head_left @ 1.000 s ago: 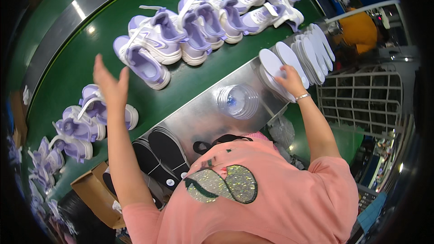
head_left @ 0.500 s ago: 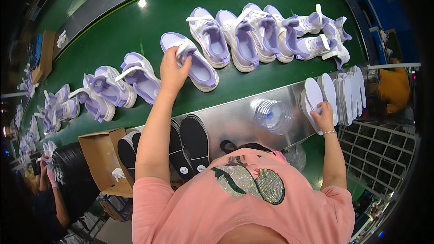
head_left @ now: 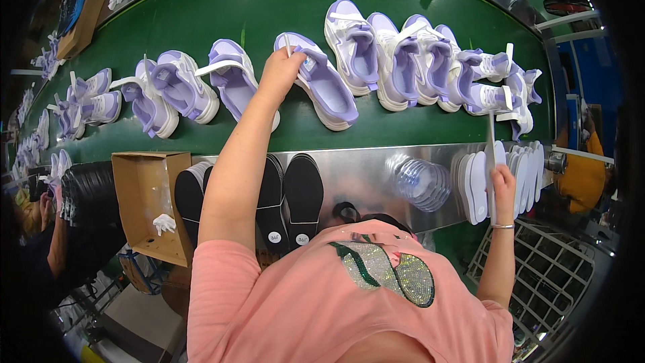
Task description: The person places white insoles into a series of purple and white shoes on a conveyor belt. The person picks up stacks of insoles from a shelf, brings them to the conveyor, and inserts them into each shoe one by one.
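My left hand is closed on the tongue of a white and lilac sneaker, whose toe points away from me. The tongue is pulled up and the shoe's lilac inside shows. In my right hand is a thin white insole, turned nearly edge-on and held upright. It stands just above the stacks of white insoles on the metal ledge. More sneakers of the same kind stand in a row to the right, and another sneaker is close to the left of my forearm.
The green belt carries the shoes. On the metal ledge are a clear ribbed plastic container and bundles of black insoles. An open cardboard box sits at left. A wire rack is at right; a co-worker's arm shows far left.
My right hand has picked an insole from the stack and tipped it up on edge. My left hand keeps the same sneaker's tongue, now pulled further open. The whole view has shifted a little.
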The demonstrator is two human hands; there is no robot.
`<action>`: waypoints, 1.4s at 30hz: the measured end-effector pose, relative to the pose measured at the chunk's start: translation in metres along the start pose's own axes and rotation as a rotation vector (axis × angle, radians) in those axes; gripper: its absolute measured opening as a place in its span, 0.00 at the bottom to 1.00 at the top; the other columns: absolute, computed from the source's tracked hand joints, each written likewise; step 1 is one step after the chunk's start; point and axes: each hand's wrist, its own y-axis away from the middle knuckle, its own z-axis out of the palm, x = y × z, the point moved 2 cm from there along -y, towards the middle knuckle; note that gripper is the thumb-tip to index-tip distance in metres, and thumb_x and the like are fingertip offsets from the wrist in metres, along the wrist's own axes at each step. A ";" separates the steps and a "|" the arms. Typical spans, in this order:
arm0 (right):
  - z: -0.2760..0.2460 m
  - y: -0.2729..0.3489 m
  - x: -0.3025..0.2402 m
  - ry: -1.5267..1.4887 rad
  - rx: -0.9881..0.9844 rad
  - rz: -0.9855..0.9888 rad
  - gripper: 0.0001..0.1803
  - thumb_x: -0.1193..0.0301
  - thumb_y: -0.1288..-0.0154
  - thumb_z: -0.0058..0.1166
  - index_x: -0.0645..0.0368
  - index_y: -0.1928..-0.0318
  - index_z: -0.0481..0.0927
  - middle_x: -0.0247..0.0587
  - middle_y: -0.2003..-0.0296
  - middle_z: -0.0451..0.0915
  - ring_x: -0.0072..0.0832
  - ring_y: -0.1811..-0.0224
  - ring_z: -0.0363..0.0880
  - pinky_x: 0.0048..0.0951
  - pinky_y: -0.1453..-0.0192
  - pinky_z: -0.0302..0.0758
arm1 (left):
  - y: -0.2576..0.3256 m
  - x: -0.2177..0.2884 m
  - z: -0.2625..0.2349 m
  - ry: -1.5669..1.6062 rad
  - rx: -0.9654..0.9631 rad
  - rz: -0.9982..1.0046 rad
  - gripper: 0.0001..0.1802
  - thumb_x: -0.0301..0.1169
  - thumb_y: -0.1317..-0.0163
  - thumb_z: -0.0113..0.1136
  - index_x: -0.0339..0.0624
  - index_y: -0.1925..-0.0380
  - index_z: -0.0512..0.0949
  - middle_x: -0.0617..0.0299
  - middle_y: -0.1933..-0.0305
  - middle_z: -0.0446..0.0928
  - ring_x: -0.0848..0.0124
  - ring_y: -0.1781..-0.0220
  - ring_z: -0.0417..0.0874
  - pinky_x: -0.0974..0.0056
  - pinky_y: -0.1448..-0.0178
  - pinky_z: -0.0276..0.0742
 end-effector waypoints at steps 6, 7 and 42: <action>0.153 -0.023 -0.123 -0.053 -0.858 -0.155 0.16 0.61 0.46 0.49 0.62 0.79 0.74 0.31 0.78 0.71 0.17 0.76 0.66 0.20 0.73 0.63 | 0.024 0.002 0.012 -0.380 0.209 0.268 0.16 0.36 0.48 0.51 0.31 0.72 0.72 0.46 0.75 0.74 0.54 0.71 0.76 0.58 0.66 0.69; 0.179 -0.035 -0.114 -0.088 -0.921 -0.147 0.17 0.59 0.46 0.49 0.62 0.77 0.76 0.32 0.79 0.72 0.17 0.76 0.68 0.20 0.73 0.65 | 0.028 0.002 0.015 -0.394 0.228 0.293 0.15 0.36 0.48 0.52 0.31 0.72 0.72 0.45 0.74 0.75 0.52 0.70 0.76 0.57 0.65 0.69; 0.344 -0.081 -0.125 1.416 -0.952 -0.817 0.10 0.72 0.50 0.46 0.58 0.70 0.80 0.49 0.67 0.79 0.38 0.62 0.78 0.34 0.59 0.73 | 0.040 -0.009 0.026 -0.332 0.341 0.272 0.11 0.32 0.46 0.51 0.34 0.69 0.70 0.42 0.73 0.74 0.46 0.69 0.75 0.51 0.65 0.68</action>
